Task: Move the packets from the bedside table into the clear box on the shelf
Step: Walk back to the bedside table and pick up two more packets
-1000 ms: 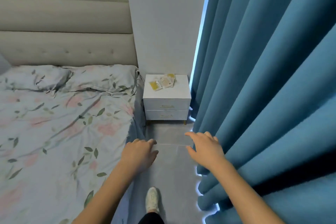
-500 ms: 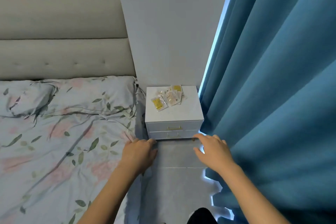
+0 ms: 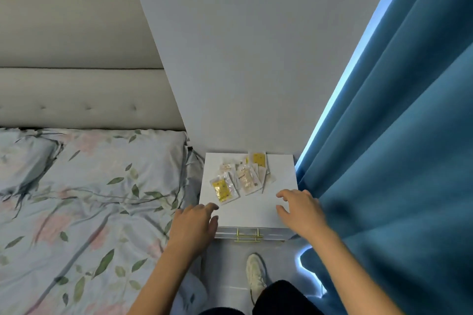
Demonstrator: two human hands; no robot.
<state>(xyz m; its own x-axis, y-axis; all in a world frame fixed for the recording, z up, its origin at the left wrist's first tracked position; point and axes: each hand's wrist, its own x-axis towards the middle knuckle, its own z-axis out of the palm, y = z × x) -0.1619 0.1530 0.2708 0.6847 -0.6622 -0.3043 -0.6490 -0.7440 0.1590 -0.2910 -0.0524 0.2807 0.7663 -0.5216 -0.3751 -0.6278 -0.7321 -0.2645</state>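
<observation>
Both hands hover over the near edge of the bedside table (image 3: 279,174), fingers loose and holding nothing. The packets (image 3: 240,178) lie in a loose fan just ahead of the left hand (image 3: 195,220) and ahead, to the inner side, of the right hand (image 3: 298,210). I think it is best to sweep them together first, then pinch the whole pile, because thin slippery sachets slide apart. The clear box is not in view.
</observation>
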